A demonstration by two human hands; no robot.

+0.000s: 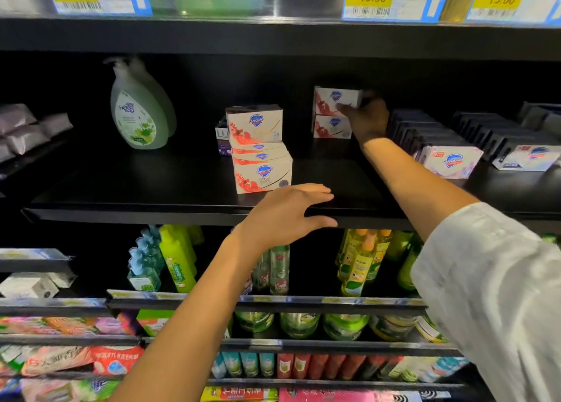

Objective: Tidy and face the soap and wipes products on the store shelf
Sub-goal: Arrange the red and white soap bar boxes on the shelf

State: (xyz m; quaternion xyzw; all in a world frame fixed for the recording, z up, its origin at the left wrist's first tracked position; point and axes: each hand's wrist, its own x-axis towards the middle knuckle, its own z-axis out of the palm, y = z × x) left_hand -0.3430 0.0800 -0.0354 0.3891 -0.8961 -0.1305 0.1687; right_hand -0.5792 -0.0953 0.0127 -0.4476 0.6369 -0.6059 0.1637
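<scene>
On the black shelf (170,186) a row of white-and-red soap boxes (261,170) runs from the front edge backward, with one box (254,124) stacked on top. Deeper in, two more of these boxes are stacked; my right hand (365,117) grips the upper soap box (329,99) above the lower one (331,127). My left hand (287,211) hovers with relaxed fingers just in front of the front box, at the shelf edge, holding nothing. A pale green pump bottle (138,110) stands to the left.
Pink-and-white soap boxes (449,161) and a bluish one (526,158) lie at the right in front of dark dividers (425,131). Wipes packs (24,128) sit far left. A purple box (222,140) hides behind the row. Bottles (177,259) fill the shelf below.
</scene>
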